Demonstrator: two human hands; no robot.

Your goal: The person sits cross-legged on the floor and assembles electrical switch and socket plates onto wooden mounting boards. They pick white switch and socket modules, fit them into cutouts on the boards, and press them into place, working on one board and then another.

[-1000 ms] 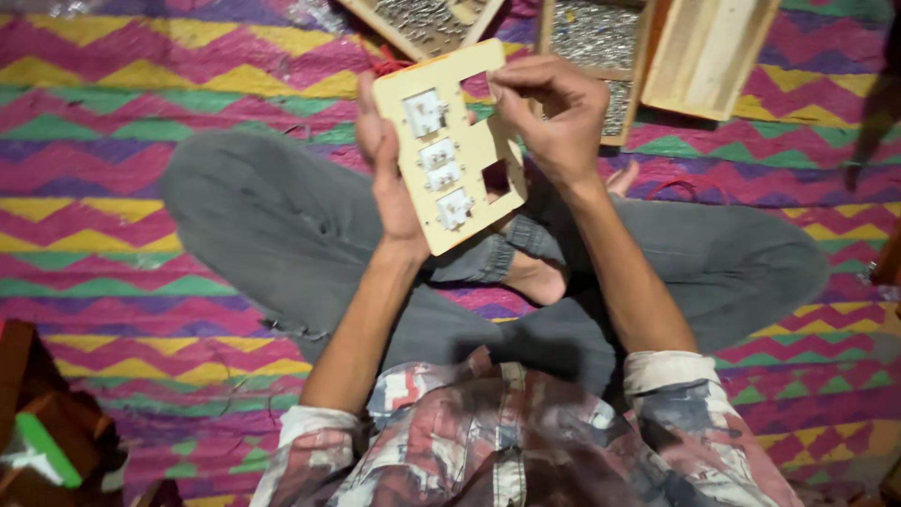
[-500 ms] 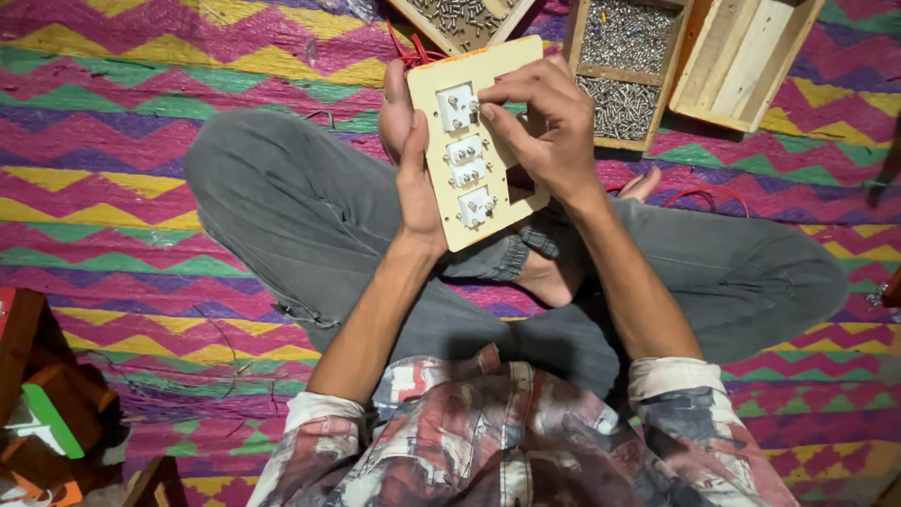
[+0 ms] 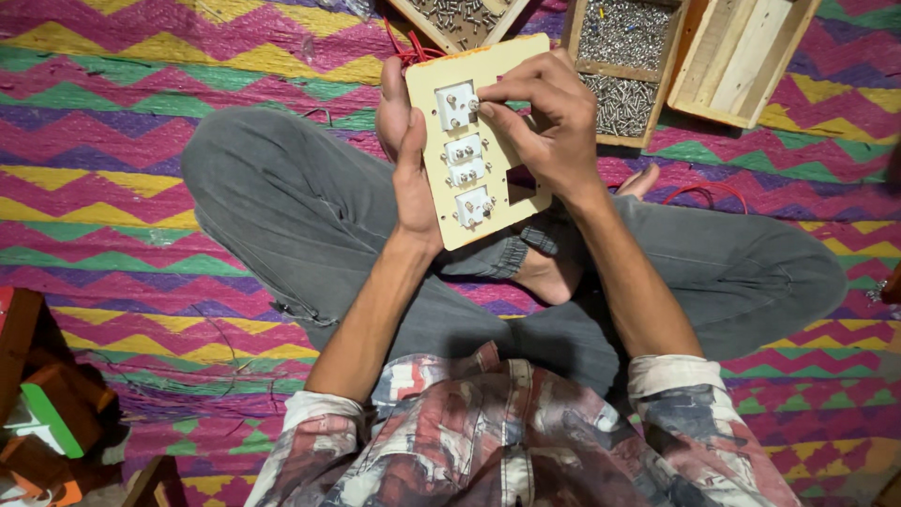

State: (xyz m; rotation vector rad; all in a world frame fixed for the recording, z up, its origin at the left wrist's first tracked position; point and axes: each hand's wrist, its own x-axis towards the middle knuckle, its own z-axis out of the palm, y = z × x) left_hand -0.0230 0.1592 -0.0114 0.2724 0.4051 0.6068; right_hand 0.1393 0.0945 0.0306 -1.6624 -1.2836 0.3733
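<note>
Two hands work over the crossed legs: the left hand [image 3: 405, 155] grips the cream switch plate [image 3: 481, 141] by its edge, and the right hand [image 3: 544, 117] pinches at the top switch module [image 3: 456, 105]. Best held steady, I judge. Beyond, a wooden tray of screws [image 3: 624, 58] waits.

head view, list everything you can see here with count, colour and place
switch panel: 1, cream, held up over the lap
switch modules: 3, white, in a column on the panel
wooden trays: 3, pale wood, top edge; two hold silver screws, one looks bare
red wire: 1, on the mat by the right knee
mat: 1, zigzag pink, yellow, green, purple, under the person
boxes: several, orange, green, bottom left
trousers: grey, legs crossed
left hand: grips panel edge
right hand: fingertips at top module
</note>
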